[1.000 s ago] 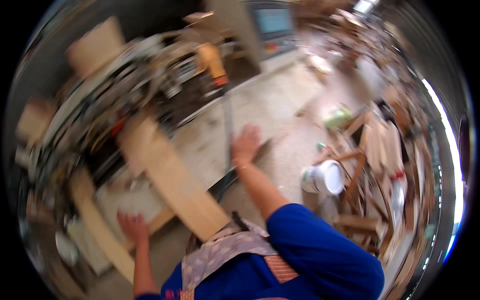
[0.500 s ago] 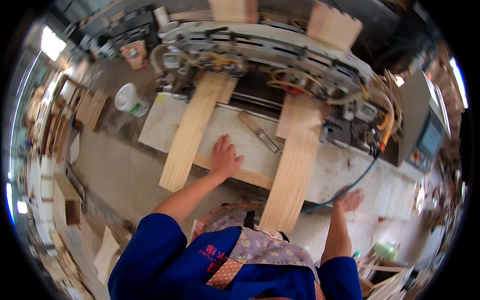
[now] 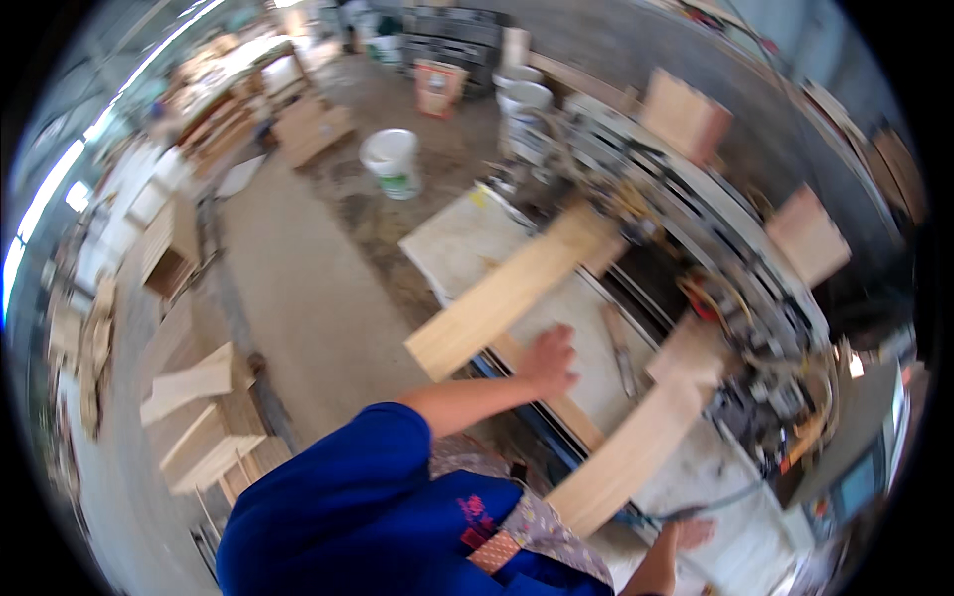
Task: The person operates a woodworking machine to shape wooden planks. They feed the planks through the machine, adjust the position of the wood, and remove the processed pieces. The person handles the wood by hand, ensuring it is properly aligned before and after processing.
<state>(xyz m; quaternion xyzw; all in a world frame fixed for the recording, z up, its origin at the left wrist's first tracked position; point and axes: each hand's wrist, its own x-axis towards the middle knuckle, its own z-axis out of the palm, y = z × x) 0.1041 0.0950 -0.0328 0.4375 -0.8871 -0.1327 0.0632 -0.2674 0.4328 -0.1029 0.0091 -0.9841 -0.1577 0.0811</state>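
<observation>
My left hand [image 3: 550, 360] is over the white worktable, its fingers apart and nothing in them. It is close to a narrow wood strip [image 3: 568, 405] along the table's near edge. To its left, a long pale board [image 3: 502, 298] reaches from the machine past the table edge. A second long board [image 3: 636, 447] lies to its right, its near end by my apron. Between the boards rests a wooden-handled tool with a flat metal end [image 3: 620, 348], blurred. At the lower right, my right hand [image 3: 693, 532] is empty with fingers stretched out, beside a dark hose [image 3: 711, 502].
The machine [image 3: 686, 189] with clamps and hoses runs along the table's far side, two wood pieces [image 3: 686, 111] standing behind it. A control box [image 3: 855, 467] is at the right. A white bucket [image 3: 391, 164] and stacked wood [image 3: 214, 422] stand on the floor to the left.
My view has swung left, so the table and machine appear shifted right and tilted, and more floor shows. Both hands remain empty; the boards keep their places on the table.
</observation>
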